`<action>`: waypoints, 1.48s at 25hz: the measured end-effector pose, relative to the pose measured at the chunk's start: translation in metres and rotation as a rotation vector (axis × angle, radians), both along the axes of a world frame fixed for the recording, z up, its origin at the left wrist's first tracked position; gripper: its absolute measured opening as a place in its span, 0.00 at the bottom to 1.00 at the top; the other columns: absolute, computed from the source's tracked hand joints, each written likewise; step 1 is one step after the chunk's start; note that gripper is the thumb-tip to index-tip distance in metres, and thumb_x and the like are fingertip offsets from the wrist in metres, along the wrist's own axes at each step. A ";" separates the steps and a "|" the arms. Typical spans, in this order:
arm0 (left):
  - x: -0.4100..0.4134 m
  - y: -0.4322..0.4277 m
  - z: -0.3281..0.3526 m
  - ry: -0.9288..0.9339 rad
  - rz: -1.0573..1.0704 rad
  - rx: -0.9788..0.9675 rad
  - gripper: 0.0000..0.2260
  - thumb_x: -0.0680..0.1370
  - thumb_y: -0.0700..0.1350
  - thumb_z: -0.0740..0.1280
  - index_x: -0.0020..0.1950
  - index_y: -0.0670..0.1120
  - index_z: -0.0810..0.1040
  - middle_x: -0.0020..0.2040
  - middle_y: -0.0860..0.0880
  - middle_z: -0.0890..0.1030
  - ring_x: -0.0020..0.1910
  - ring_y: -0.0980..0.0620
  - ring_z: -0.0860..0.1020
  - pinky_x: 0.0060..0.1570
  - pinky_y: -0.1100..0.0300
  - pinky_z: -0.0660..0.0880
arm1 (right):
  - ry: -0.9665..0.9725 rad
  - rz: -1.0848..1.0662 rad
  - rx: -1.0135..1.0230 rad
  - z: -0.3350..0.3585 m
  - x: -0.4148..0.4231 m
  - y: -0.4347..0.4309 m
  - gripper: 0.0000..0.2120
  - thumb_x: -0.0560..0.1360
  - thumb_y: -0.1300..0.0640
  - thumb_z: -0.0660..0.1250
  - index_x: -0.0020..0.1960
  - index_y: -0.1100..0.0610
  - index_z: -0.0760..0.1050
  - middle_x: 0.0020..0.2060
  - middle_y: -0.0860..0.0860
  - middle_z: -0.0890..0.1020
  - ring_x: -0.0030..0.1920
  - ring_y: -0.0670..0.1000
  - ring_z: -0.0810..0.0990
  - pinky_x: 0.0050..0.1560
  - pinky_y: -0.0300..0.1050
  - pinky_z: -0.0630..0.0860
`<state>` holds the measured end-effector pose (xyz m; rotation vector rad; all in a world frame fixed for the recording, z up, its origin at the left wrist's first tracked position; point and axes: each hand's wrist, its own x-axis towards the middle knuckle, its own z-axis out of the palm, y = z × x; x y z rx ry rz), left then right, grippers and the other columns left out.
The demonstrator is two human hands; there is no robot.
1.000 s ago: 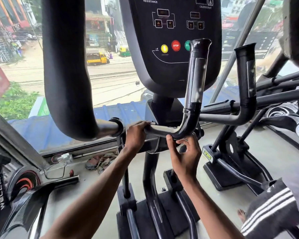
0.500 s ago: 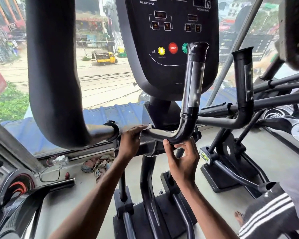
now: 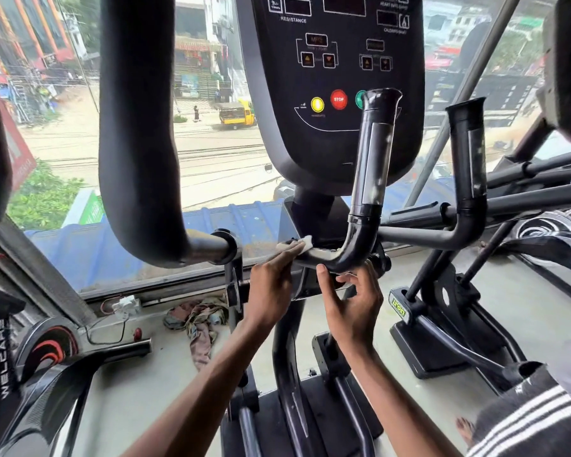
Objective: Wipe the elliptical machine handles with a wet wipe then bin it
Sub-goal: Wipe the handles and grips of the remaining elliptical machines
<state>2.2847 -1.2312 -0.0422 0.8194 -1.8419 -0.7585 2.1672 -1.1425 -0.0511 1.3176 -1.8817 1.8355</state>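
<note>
Head view: left hand (image 3: 271,288) holds wet wipe (image 3: 301,245) on handle (image 3: 356,240) – right hand (image 3: 355,303) beneath.

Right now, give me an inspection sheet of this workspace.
Surface: pale floor under the machines.
Job's things: wet wipe on the lower bar of the handle; no bin seen.
Clutter: crumpled rags on the floor by the window.
Grippers: left hand holds the wipe against the handle; right hand cupped under the bend, thumb touching, grip unclear.
Cables: socket box with wires below the window, one cable looping down.
Surroundings: console above, second machine at right, striped sleeve lower right, street outside.
</note>
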 end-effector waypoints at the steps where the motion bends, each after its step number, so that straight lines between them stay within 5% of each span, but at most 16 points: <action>1: 0.003 0.011 0.008 0.021 -0.045 -0.044 0.23 0.77 0.28 0.63 0.67 0.45 0.82 0.66 0.55 0.80 0.68 0.69 0.73 0.68 0.69 0.70 | 0.008 0.005 0.002 0.001 0.000 0.001 0.13 0.76 0.49 0.74 0.44 0.56 0.74 0.39 0.48 0.77 0.39 0.52 0.79 0.41 0.60 0.76; 8: 0.006 0.027 0.025 0.025 -0.103 -0.107 0.22 0.77 0.31 0.62 0.68 0.46 0.81 0.66 0.52 0.82 0.68 0.59 0.78 0.67 0.56 0.76 | 0.009 0.095 0.036 0.006 -0.004 0.010 0.20 0.80 0.38 0.66 0.45 0.56 0.74 0.42 0.47 0.78 0.42 0.51 0.79 0.43 0.55 0.77; 15: -0.002 0.073 0.042 0.121 0.024 -0.032 0.23 0.77 0.27 0.62 0.67 0.43 0.81 0.64 0.48 0.83 0.63 0.61 0.79 0.65 0.68 0.74 | -0.010 0.207 0.048 0.024 -0.005 0.022 0.17 0.84 0.40 0.54 0.47 0.49 0.74 0.42 0.45 0.76 0.44 0.40 0.75 0.45 0.32 0.68; 19: -0.013 0.108 0.047 0.216 0.116 0.072 0.21 0.78 0.29 0.63 0.68 0.45 0.81 0.63 0.48 0.83 0.61 0.55 0.81 0.62 0.58 0.78 | -0.059 0.281 0.083 0.029 -0.009 0.030 0.25 0.84 0.36 0.52 0.48 0.53 0.79 0.43 0.47 0.81 0.46 0.45 0.80 0.46 0.37 0.73; 21: -0.015 0.123 0.046 0.272 0.144 0.139 0.21 0.79 0.30 0.64 0.68 0.47 0.81 0.59 0.51 0.85 0.53 0.54 0.84 0.52 0.53 0.81 | -0.163 0.326 0.161 0.030 -0.009 0.041 0.27 0.82 0.35 0.52 0.55 0.53 0.82 0.47 0.46 0.84 0.50 0.46 0.83 0.49 0.41 0.77; 23: -0.017 0.138 0.045 0.323 0.145 0.187 0.18 0.81 0.33 0.65 0.67 0.48 0.81 0.52 0.63 0.85 0.39 0.62 0.83 0.40 0.59 0.80 | -0.292 0.400 0.204 0.029 -0.011 0.055 0.28 0.80 0.33 0.55 0.65 0.50 0.81 0.54 0.45 0.86 0.54 0.45 0.84 0.53 0.42 0.81; 24: -0.019 0.145 0.045 0.321 0.138 0.198 0.16 0.82 0.35 0.66 0.66 0.48 0.82 0.50 0.67 0.84 0.38 0.67 0.81 0.41 0.64 0.79 | -0.351 0.426 0.200 0.028 -0.013 0.061 0.27 0.79 0.32 0.60 0.68 0.49 0.79 0.57 0.44 0.85 0.56 0.44 0.84 0.55 0.44 0.82; 29: -0.034 0.159 0.061 0.166 0.086 0.150 0.14 0.81 0.37 0.66 0.63 0.48 0.85 0.49 0.58 0.86 0.43 0.70 0.81 0.47 0.68 0.78 | -0.548 0.410 0.041 0.039 -0.027 0.089 0.11 0.78 0.51 0.74 0.58 0.52 0.79 0.53 0.46 0.85 0.52 0.43 0.84 0.50 0.47 0.81; 34: -0.064 0.162 0.090 0.103 -0.049 0.237 0.08 0.81 0.37 0.66 0.53 0.46 0.85 0.42 0.54 0.86 0.35 0.65 0.81 0.36 0.64 0.78 | -0.295 0.237 -0.041 0.046 -0.056 0.109 0.06 0.76 0.56 0.76 0.53 0.54 0.83 0.51 0.46 0.81 0.50 0.48 0.84 0.48 0.43 0.81; 37: -0.085 0.157 0.110 0.035 -0.168 0.346 0.06 0.80 0.41 0.69 0.51 0.48 0.86 0.43 0.50 0.87 0.42 0.55 0.86 0.44 0.53 0.84 | -0.262 0.223 -0.086 0.060 -0.065 0.122 0.16 0.74 0.45 0.76 0.57 0.53 0.82 0.54 0.46 0.82 0.50 0.47 0.84 0.42 0.39 0.82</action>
